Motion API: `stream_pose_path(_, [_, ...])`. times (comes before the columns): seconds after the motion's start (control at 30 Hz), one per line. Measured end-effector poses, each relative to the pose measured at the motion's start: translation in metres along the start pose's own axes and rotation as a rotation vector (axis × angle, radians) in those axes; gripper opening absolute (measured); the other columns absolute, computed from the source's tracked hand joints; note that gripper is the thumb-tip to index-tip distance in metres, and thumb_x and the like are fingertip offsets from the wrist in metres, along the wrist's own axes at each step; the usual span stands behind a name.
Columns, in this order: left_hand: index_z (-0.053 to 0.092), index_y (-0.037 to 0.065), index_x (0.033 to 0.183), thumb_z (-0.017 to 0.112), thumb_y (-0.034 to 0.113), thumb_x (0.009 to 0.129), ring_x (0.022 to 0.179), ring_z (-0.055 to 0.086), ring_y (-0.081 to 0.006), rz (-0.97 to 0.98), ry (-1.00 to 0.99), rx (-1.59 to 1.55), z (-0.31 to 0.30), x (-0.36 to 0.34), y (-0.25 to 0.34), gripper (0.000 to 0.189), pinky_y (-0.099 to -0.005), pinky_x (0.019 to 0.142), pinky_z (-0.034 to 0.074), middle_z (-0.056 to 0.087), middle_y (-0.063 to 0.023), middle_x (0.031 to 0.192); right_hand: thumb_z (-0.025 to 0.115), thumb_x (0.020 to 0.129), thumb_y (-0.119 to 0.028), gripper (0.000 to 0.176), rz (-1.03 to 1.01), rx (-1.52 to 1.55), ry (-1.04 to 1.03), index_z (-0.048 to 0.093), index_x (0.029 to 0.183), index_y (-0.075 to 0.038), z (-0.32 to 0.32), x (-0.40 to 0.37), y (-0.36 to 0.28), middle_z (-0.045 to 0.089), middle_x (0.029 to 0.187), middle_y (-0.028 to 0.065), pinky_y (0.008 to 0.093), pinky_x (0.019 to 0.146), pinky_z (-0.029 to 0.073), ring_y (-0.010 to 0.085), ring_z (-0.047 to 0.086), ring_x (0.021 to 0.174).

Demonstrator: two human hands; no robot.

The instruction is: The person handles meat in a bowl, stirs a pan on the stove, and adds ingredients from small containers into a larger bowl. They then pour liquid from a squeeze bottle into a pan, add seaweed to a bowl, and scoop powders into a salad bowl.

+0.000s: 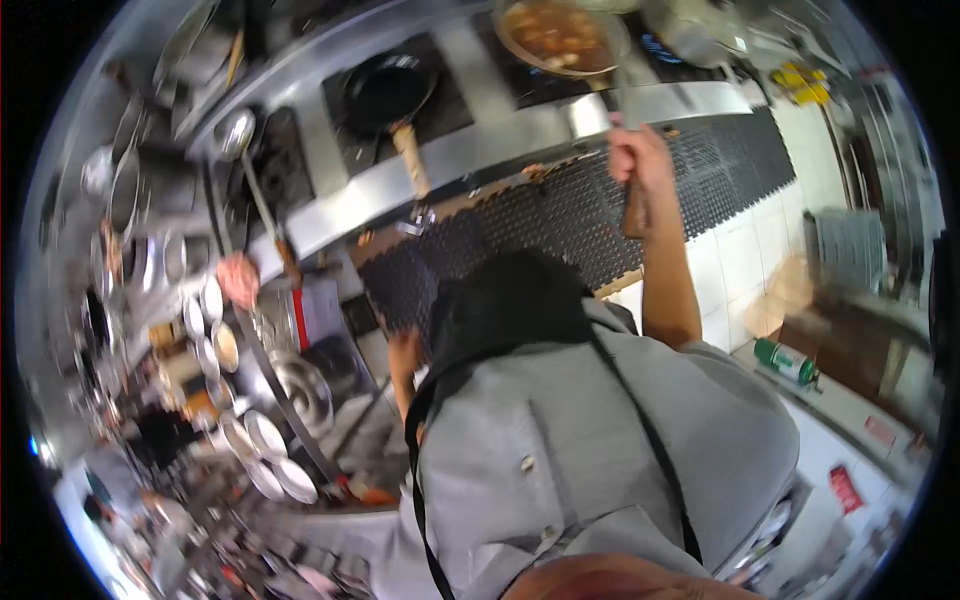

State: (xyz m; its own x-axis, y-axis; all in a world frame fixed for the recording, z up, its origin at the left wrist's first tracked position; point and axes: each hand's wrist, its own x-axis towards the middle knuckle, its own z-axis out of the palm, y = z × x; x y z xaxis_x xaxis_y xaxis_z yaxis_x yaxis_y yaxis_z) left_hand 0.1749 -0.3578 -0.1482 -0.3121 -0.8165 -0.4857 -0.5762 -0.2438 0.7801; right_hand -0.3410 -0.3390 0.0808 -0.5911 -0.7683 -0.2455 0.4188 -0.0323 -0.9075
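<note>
The right hand (638, 160) is closed in a fist around a long handle (634, 215). Its wooden end juts out below the fingers, and the metal shaft runs above them to the wok of brown, saucy food (560, 35) on the far burner. An empty black wok (390, 88) sits on the next burner, with a steel ladle (235, 130) resting further along. The left hand is out of view.

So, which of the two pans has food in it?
The pan gripped by the right hand, with brown food; the black pan beside it is empty.
</note>
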Motion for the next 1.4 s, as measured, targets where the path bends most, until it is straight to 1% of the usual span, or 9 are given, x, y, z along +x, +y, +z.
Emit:
stream_pose_path(0.07, [0.055, 0.007, 0.077, 0.054, 0.029, 0.093, 0.048, 0.051, -0.0118, -0.14, -0.014, -0.293, -0.001, 0.06, -0.023, 0.027, -0.0271, 0.043, 0.039, 0.055, -0.0034, 0.061, 0.057, 0.083, -0.007, 0.025, 0.022, 0.022, 0.028, 0.054, 0.106, 0.002, -0.009, -0.011, 0.005, 0.046, 0.057, 0.0025, 0.0257, 0.038, 0.034, 0.0113, 0.04, 0.042])
stream_pose_path(0.17, [0.053, 0.007, 0.075, 0.056, 0.03, 0.092, 0.043, 0.051, -0.0141, -0.216, 0.113, -0.4, 0.011, 0.146, 0.004, 0.029, -0.0264, 0.039, 0.038, 0.055, -0.0042, 0.056, 0.056, 0.085, -0.008, 0.027, 0.008, 0.003, 0.118, 0.053, 0.109, 0.003, 0.005, -0.042, 0.001, 0.047, 0.064, 0.0015, 0.0226, 0.038, 0.032, 0.008, 0.039, 0.043])
stream_pose_path(0.2, [0.051, 0.007, 0.079, 0.053, 0.03, 0.093, 0.054, 0.058, -0.0183, -0.239, -0.054, -0.521, 0.012, 0.189, -0.018, 0.027, -0.0281, 0.048, 0.045, 0.058, -0.0067, 0.064, 0.054, 0.086, -0.008, 0.027, 0.037, 0.006, 0.163, 0.052, 0.11, 0.003, 0.017, -0.058, -0.007, 0.047, 0.065, 0.001, 0.0212, 0.037, 0.032, 0.0067, 0.039, 0.044])
stream_pose_path(0.27, [0.055, 0.001, 0.104, 0.049, 0.037, 0.095, 0.058, 0.059, -0.0206, -0.565, 0.142, -0.96, 0.038, 0.222, 0.026, 0.038, -0.0349, 0.055, 0.05, 0.06, -0.0106, 0.07, 0.052, 0.088, -0.01, 0.028, 0.023, -0.014, 0.173, 0.052, 0.112, 0.003, 0.035, -0.086, -0.016, 0.045, 0.063, 0.0005, 0.0187, 0.036, 0.031, 0.0045, 0.036, 0.043])
stream_pose_path(0.37, [0.047, 0.004, 0.114, 0.044, 0.039, 0.097, 0.083, 0.062, -0.0293, -0.586, 0.078, -1.401, 0.087, 0.273, 0.042, 0.039, -0.0469, 0.08, 0.053, 0.058, -0.0173, 0.087, 0.048, 0.09, -0.009, 0.028, 0.087, -0.013, 0.006, 0.051, 0.114, 0.005, 0.004, -0.095, -0.028, 0.043, 0.062, 0.0005, 0.0186, 0.035, 0.033, 0.0049, 0.036, 0.042])
stream_pose_path(0.47, [0.048, 0.006, 0.115, 0.042, 0.036, 0.098, 0.085, 0.062, -0.0269, -0.528, 0.079, -1.865, 0.132, 0.299, 0.035, 0.035, -0.0392, 0.077, 0.055, 0.058, -0.0149, 0.09, 0.042, 0.094, -0.008, 0.036, 0.133, -0.028, -0.062, 0.038, 0.124, 0.01, 0.009, -0.109, -0.048, 0.037, 0.064, -0.0008, 0.0188, 0.039, 0.036, 0.0065, 0.036, 0.044])
stream_pose_path(0.53, [0.045, 0.001, 0.122, 0.054, 0.033, 0.094, 0.079, 0.063, -0.0248, -0.33, 0.152, -2.062, 0.148, 0.3, 0.032, 0.044, -0.0315, 0.068, 0.057, 0.06, -0.0133, 0.087, 0.04, 0.094, -0.007, 0.036, 0.151, 0.008, -0.01, 0.036, 0.124, 0.011, 0.029, -0.116, -0.054, 0.039, 0.067, 0.0014, 0.0193, 0.039, 0.037, 0.0064, 0.037, 0.045])
stream_pose_path(0.7, [0.054, 0.003, 0.108, 0.061, 0.019, 0.091, 0.077, 0.063, -0.0196, -0.293, 0.284, -2.015, 0.154, 0.292, 0.04, 0.024, -0.0272, 0.067, 0.056, 0.055, -0.0051, 0.085, 0.039, 0.092, -0.003, 0.033, 0.187, 0.083, -0.081, 0.035, 0.121, 0.011, 0.04, -0.112, -0.059, 0.04, 0.077, 0.0044, 0.0206, 0.04, 0.038, 0.0064, 0.039, 0.049])
stream_pose_path(1.4, [0.056, 0.007, 0.107, 0.063, 0.021, 0.089, 0.078, 0.061, -0.0193, -0.309, 0.312, -2.033, 0.145, 0.282, 0.049, 0.023, -0.0282, 0.07, 0.055, 0.058, -0.0061, 0.084, 0.038, 0.093, -0.002, 0.034, 0.172, 0.188, -0.072, 0.035, 0.121, 0.016, 0.058, -0.102, -0.047, 0.041, 0.076, 0.0052, 0.0212, 0.042, 0.038, 0.0072, 0.039, 0.049])
